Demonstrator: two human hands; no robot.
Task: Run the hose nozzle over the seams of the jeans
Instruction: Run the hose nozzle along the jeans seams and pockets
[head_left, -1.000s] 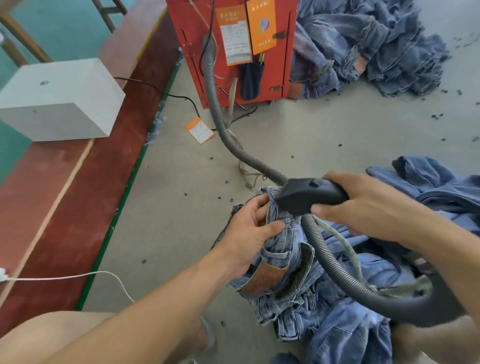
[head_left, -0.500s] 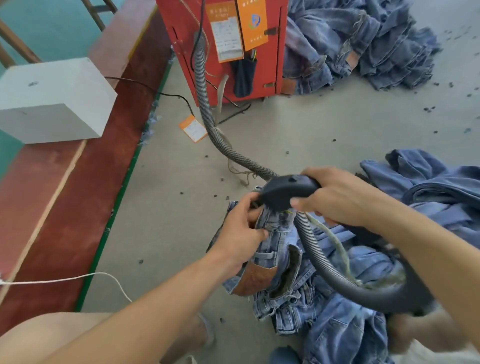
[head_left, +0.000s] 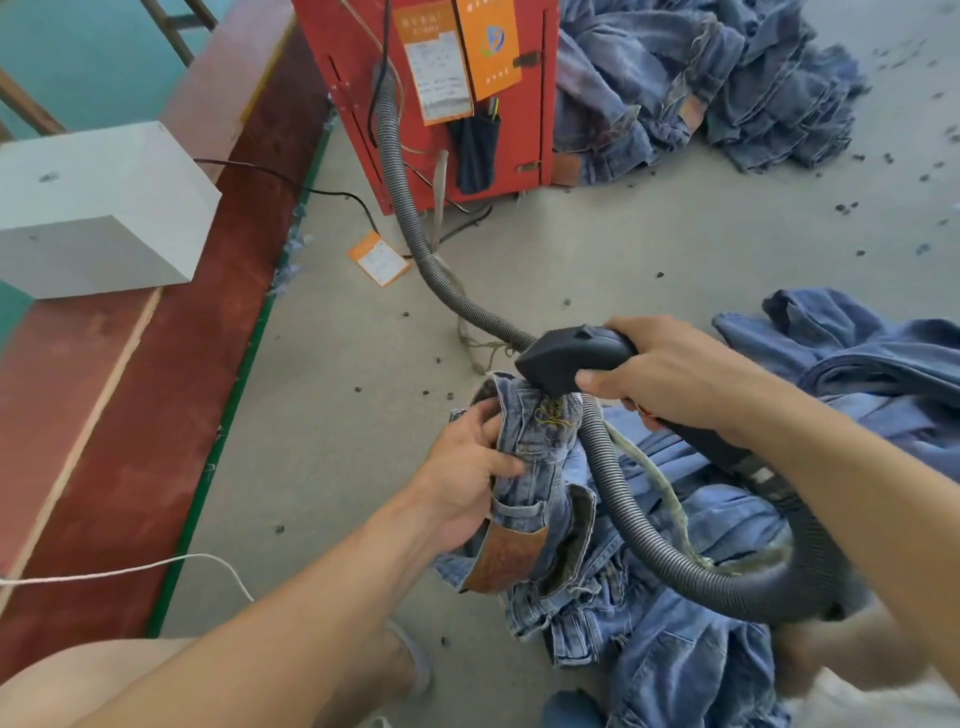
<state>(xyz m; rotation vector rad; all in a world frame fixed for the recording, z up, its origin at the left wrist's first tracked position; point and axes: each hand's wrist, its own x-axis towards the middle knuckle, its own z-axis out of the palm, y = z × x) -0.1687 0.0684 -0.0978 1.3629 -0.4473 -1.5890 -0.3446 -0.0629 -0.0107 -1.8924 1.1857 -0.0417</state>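
Note:
My left hand (head_left: 470, 470) grips the bunched waistband of a pair of blue jeans (head_left: 535, 483), which carries a brown leather patch (head_left: 506, 558). The rest of the jeans hangs down onto a heap of denim. My right hand (head_left: 675, 379) holds the dark grey hose nozzle (head_left: 569, 358), and its mouth touches the raised top of the jeans, where loose yellow threads (head_left: 553, 413) show. A ribbed grey hose (head_left: 410, 208) runs from the red machine (head_left: 447, 98) to the nozzle and loops below my right forearm.
A pile of jeans (head_left: 727, 88) lies behind the red machine, and more denim (head_left: 857, 353) lies at right. A white box (head_left: 98, 208) sits on the red-brown ledge at left. An orange tag (head_left: 378, 258) and dark lint specks lie on the grey floor. A white cord (head_left: 130, 571) crosses at lower left.
The nozzle has slid over the top of the jeans toward the right side of the bunched waistband. My left hand has shifted its grip lower on the denim, and the yellow threads have come into view.

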